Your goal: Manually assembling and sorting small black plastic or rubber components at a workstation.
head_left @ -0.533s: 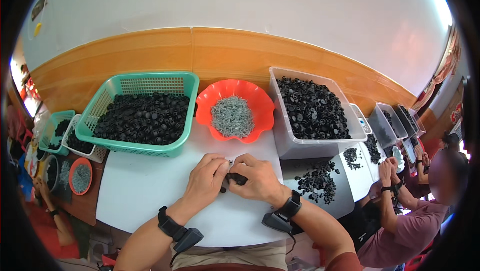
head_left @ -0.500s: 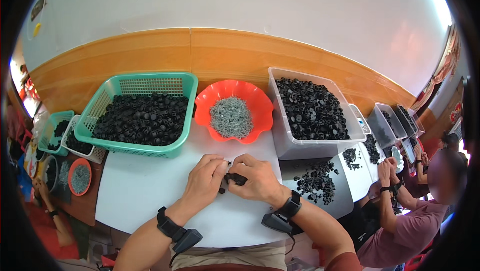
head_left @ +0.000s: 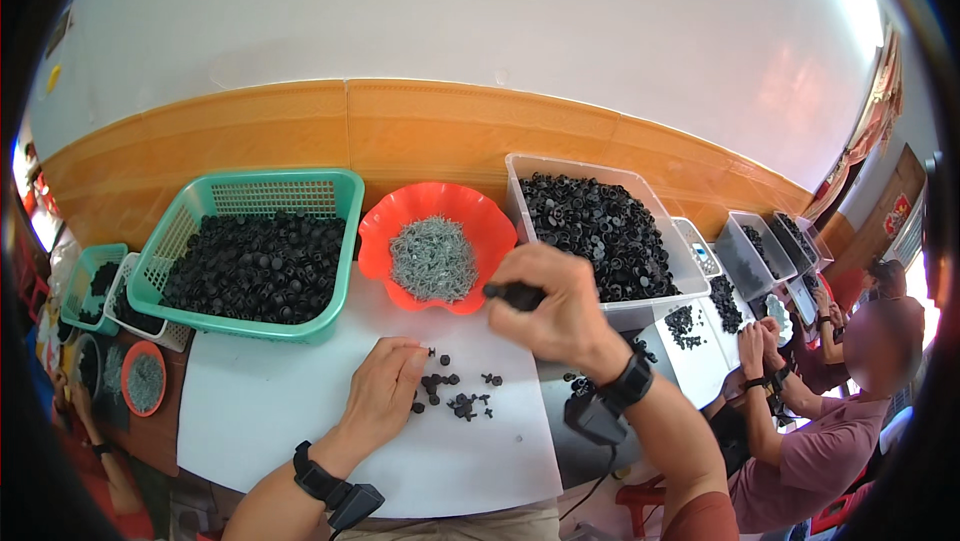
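My right hand (head_left: 556, 309) is raised between the red bowl and the clear bin, its fingers wrapped round a short black rounded object (head_left: 515, 294) whose exact kind I cannot make out. My left hand (head_left: 385, 389) rests on the white tabletop (head_left: 290, 411) with its fingers curled together; whatever they may hold is hidden. Small black plastic parts (head_left: 436, 384) lie loosely beside its fingertips. A few more black pieces (head_left: 466, 406), some with thin stems, are scattered just to the right. Beyond the hands, a scalloped red bowl (head_left: 493, 246) holds a heap of small silver screws.
A green basket (head_left: 345, 271) of black caps stands at the back left. A clear bin (head_left: 685, 271) of black parts is at the back right. Co-workers sit at both sides: a hand (head_left: 765, 336) on the right, an arm (head_left: 95, 431) on the left.
My right hand has left my left hand and moved up and right, carrying the black object. Black pieces now show on the tabletop. The view has shifted slightly.
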The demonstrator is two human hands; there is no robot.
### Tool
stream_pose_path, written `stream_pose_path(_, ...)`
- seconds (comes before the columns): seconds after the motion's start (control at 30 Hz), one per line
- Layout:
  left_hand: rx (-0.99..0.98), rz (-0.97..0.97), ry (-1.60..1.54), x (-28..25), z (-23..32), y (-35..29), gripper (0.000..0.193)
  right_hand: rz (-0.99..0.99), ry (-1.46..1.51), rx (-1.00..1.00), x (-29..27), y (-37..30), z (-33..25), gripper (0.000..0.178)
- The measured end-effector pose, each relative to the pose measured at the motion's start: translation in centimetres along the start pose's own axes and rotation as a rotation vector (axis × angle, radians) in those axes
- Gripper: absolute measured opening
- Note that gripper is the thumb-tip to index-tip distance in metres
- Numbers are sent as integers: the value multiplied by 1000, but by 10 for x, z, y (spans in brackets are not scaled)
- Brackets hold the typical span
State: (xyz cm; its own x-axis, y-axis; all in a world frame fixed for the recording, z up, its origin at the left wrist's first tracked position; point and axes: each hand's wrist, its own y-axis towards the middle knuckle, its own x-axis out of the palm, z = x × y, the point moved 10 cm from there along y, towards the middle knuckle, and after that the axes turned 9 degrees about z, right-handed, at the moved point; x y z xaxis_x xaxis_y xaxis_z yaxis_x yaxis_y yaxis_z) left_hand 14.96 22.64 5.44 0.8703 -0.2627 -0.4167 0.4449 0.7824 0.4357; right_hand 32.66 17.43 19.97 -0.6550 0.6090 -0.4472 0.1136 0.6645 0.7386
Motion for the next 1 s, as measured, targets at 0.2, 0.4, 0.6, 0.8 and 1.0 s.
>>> stream_pose_path(0.2, -44, -21, -11, 3, -1, 0, 44, 122, -145, 359, -75, 49, 69, 22)
stream_pose_path(0.4, -24, -31, 26, 9, 3, 1, 31, 179, -543, 362, -152, 81, 163, 32)
stream_pose_path(0.6, -13, -15, 57, 8, 0, 1, 23, 99, -820, 421, -164, 76, 224, 34)
stream_pose_path(0.8, 6, -16, 48, 9, 1, 1, 23, -39, -880, 473, -164, 62, 245, 40)
stream_pose_path(1.0, 43, -13, 40, 6, 6, 0, 23, -53, -782, 379, -166, 62, 208, 43)
